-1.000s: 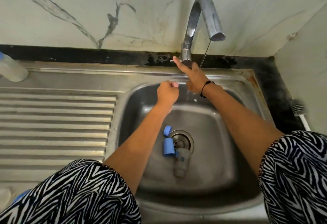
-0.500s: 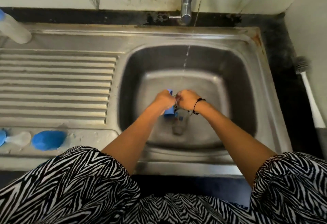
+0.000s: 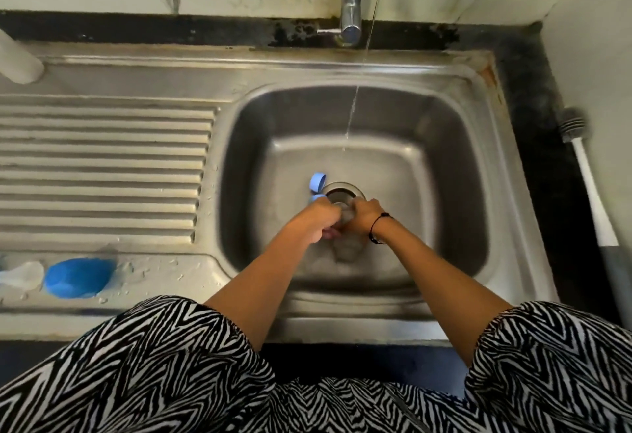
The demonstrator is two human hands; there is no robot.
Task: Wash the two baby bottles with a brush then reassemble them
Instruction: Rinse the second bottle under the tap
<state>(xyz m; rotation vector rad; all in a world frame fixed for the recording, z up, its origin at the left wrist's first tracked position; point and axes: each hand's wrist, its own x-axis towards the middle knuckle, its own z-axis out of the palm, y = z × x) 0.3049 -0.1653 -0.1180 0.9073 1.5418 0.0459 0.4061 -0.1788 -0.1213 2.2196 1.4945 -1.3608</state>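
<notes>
- Both hands have come down from the tap into the stainless-steel sink basin (image 3: 444,172); a second ago the right hand was up at the chrome tap (image 3: 352,5), and a thin stream of water (image 3: 352,114) now runs.
- The left hand (image 3: 316,218) and right hand (image 3: 366,215) meet over the round drain (image 3: 342,193), fingers curled round a clear plastic baby bottle (image 3: 347,248) whose blurred body shows just below them. Exactly how each hand grips it cannot be made out.
- A small blue ring-shaped cap (image 3: 317,182) lies just beside the drain; another blue piece (image 3: 318,197) peeks out at the left knuckles.
- On the steel worktop (image 3: 164,271) left of the basin lie a blue dome-shaped bottle cover (image 3: 78,277) and a clear teat piece (image 3: 22,275), well apart from the hands.
- The white-handled bottle brush (image 3: 588,172) rests untouched on the dark ledge to the right.
- With water on and a bottle picked up, rinsing seems to be starting; brushing and reassembly remain.
</notes>
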